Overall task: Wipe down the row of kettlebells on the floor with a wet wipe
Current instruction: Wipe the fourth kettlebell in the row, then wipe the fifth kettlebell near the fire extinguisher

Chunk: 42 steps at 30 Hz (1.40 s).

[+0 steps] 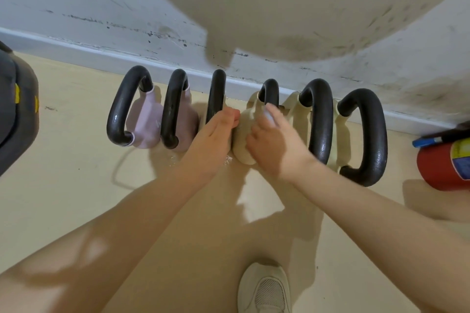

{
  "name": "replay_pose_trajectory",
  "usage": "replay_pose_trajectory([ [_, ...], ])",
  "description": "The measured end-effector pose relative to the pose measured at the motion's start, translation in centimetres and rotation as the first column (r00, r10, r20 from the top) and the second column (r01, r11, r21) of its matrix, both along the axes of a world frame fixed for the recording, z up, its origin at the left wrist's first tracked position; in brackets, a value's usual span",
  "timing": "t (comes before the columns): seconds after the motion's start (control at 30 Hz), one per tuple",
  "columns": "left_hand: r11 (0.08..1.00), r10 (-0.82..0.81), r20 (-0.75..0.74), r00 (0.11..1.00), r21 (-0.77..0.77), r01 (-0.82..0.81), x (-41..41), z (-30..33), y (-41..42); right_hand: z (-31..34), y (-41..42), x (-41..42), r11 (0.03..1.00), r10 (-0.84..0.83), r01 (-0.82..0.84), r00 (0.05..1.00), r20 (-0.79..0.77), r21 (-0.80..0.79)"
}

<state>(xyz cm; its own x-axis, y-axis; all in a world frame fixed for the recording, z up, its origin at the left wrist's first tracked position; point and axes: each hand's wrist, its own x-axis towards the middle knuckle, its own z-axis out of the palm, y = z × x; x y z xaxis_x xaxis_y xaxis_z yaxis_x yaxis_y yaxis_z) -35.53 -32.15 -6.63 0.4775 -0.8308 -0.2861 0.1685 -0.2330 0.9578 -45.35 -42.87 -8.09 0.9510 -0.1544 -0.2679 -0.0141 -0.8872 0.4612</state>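
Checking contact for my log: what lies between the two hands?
In the head view, the cream kettlebell sits between the left hand and the right hand; both hands touch it, and the right holds a pale wipe.
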Motion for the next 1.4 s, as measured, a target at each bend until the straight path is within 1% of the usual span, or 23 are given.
replay_pose_trajectory([
  [0.13, 1.000, -0.010, 0.054, 0.999, 0.017, 0.009, 0.2, -0.1, 0.1, -2.4, 2.7, -3.3, 0.996, 0.081, -0.084, 0.989, -0.120, -0.021],
  [0.23, 1.000, 0.000, 0.051, 0.999, 0.028, -0.002, 0.1, -0.2, 0.0, -1.9, 0.9, -2.4, 0.996, 0.088, -0.088, 0.996, 0.002, -0.027],
  [0.33, 0.999, 0.028, 0.047, 0.999, 0.027, -0.029, -0.2, -0.3, -0.2, -1.5, 1.4, -1.1, 0.992, -0.122, 0.119, 0.982, 0.146, 0.029],
  [0.43, 0.998, 0.025, 0.059, 0.998, 0.064, -0.029, -0.4, -0.2, -0.4, -2.6, 2.4, -1.9, 0.996, -0.069, 0.060, 0.985, 0.159, 0.061],
  [0.5, 0.996, 0.028, 0.063, 0.998, 0.082, -0.033, -0.4, 0.0, -0.6, -1.3, 2.1, -1.5, 0.969, -0.067, 0.002, 0.964, 0.258, 0.247],
  [0.57, 0.993, 0.048, 0.032, 0.998, 0.102, -0.051, -0.7, 0.1, -0.8, 0.9, 1.5, -0.8, 0.819, -0.289, 0.067, 0.906, 0.309, 0.570],
  [0.6, 0.991, 0.057, 0.020, 0.998, 0.120, -0.059, -1.0, 0.0, -1.1, 2.3, 1.2, -0.8, 0.620, -0.518, 0.138, 0.812, 0.271, 0.772],
  [0.63, 0.988, 0.062, 0.009, 0.998, 0.141, -0.062, -1.4, 0.1, -1.4, 3.7, 1.1, -0.7, 0.391, -0.726, 0.116, 0.648, 0.229, 0.913],
  [0.67, 0.986, 0.057, 0.001, 0.998, 0.160, -0.056, -1.8, 0.1, -1.8, 5.0, 0.8, -0.9, 0.201, -0.891, -0.001, 0.416, 0.183, 0.980],
  [0.7, 0.984, 0.040, -0.009, 0.999, 0.172, -0.038, -2.4, 0.2, -2.2, 6.0, 0.2, -1.5, 0.129, -0.966, -0.090, 0.213, 0.145, 0.988],
  [0.77, 0.980, -0.017, 0.047, 0.999, 0.198, 0.008, -3.3, 0.3, -3.3, 7.0, -2.0, -3.0, 0.188, -0.982, -0.060, -0.027, 0.187, 0.980],
  [0.83, 0.968, -0.072, 0.184, 0.980, 0.249, 0.025, -3.7, 0.2, -4.2, 7.5, -4.1, -4.5, 0.270, -0.934, -0.048, -0.257, 0.249, 0.962],
  [0.87, 0.961, -0.091, 0.241, 0.966, 0.276, 0.022, -3.8, 0.0, -4.5, 7.6, -4.6, -5.1, 0.298, -0.908, -0.062, -0.325, 0.263, 0.952],
  [0.9, 0.955, -0.101, 0.283, 0.954, 0.295, 0.014, -3.8, 0.0, -4.6, 7.4, -4.6, -5.6, 0.302, -0.902, -0.055, -0.339, 0.267, 0.952],
  [0.93, 0.949, -0.110, 0.319, 0.941, 0.316, 0.004, -3.9, 0.1, -4.8, 6.8, -4.4, -6.0, 0.270, -0.927, -0.031, -0.278, 0.251, 0.963],
  [0.97, 0.944, -0.117, 0.382, 0.917, 0.330, -0.017, -4.1, 0.1, -4.9, 5.9, -3.9, -6.2, 0.205, -0.967, 0.006, -0.153, 0.204, 0.979],
  [1.03, 0.942, -0.151, 0.598, 0.787, 0.329, -0.069, -4.8, 0.7, -5.0, 4.1, -2.4, -6.4, 0.041, -0.989, 0.037, 0.140, 0.035, 0.998],
  [1.07, 0.954, -0.156, 0.679, 0.717, 0.292, -0.069, -5.3, 1.1, -5.1, 3.6, -1.7, -6.6, -0.001, -0.978, 0.008, 0.210, -0.003, 1.000],
  [1.1, 0.967, -0.158, 0.717, 0.679, 0.252, -0.042, -5.8, 1.4, -5.3, 3.1, -1.4, -6.9, 0.001, -0.979, -0.053, 0.201, 0.012, 0.999],
  [1.17, 0.968, -0.190, 0.638, 0.746, 0.248, 0.034, -6.9, 2.3, -5.7, 2.4, -1.8, -7.1, 0.001, -0.996, -0.167, 0.092, 0.016, 0.986],
  [1.23, 0.939, -0.235, 0.412, 0.880, 0.329, 0.098, -8.0, 3.1, -6.4, 1.6, -2.4, -6.4, -0.080, -0.994, -0.196, 0.094, -0.062, 0.977],
  [1.27, 0.921, -0.264, 0.316, 0.911, 0.364, 0.141, -8.4, 3.4, -6.8, 1.2, -2.9, -5.7, -0.117, -0.990, -0.159, 0.097, -0.102, 0.980],
  [1.4, 0.886, -0.334, 0.248, 0.909, 0.411, 0.214, -8.1, 3.4, -8.0, 1.8, -5.6, -3.6, -0.329, -0.940, -0.118, -0.059, -0.337, 0.937],
])
